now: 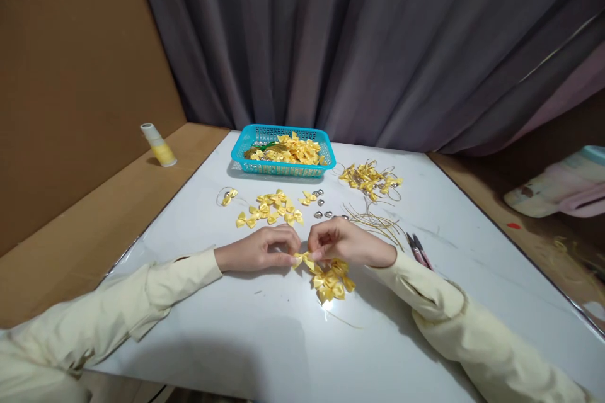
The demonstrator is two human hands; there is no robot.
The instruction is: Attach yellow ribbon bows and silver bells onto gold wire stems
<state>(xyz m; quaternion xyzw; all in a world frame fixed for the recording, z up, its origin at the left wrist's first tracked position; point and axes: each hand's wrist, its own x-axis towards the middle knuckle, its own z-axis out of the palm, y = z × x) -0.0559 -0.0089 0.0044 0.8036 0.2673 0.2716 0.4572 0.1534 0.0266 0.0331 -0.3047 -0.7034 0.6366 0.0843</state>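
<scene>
Between my two hands is a small yellow ribbon bow, pinched at its ends. My left hand grips its left side between thumb and fingertips. On the other side, my right hand has thumb and finger closed on it. Just below the right hand lies a pile of yellow bows. Beyond the hands are a loose group of bows and several silver heart-shaped pieces. Thin gold cords spread out behind my right wrist.
A blue plastic basket of bows stands at the back. To its right is a heap of bows with cords. Small snips lie by my right forearm. A white and yellow bottle stands left, on the cardboard ledge.
</scene>
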